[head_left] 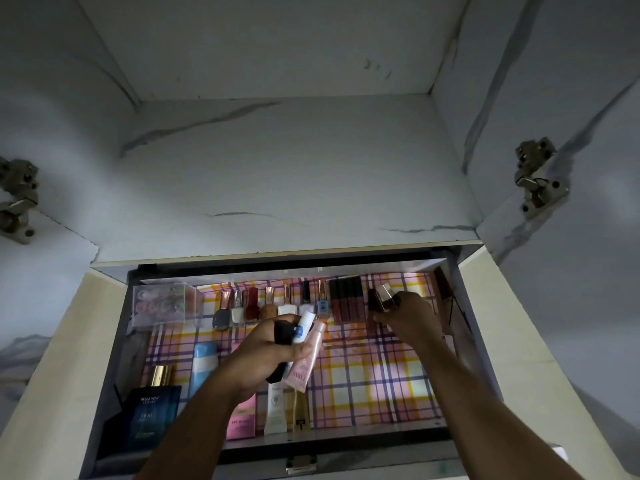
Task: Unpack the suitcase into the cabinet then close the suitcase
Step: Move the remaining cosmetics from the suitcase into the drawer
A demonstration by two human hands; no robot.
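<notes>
My left hand keeps a full grip on a bundle: a pink squeeze tube, a white tube with a blue label and a black tube, held together so the other hand can shelve them one by one. My right hand pinches a small dark bottle with a silver cap, setting it beside the dark lip-gloss tubes to extend the back row in the cabinet drawer with its plaid liner. The suitcase is out of view.

seven nail polish bottles, four dark lip tubes, two hinges
</notes>
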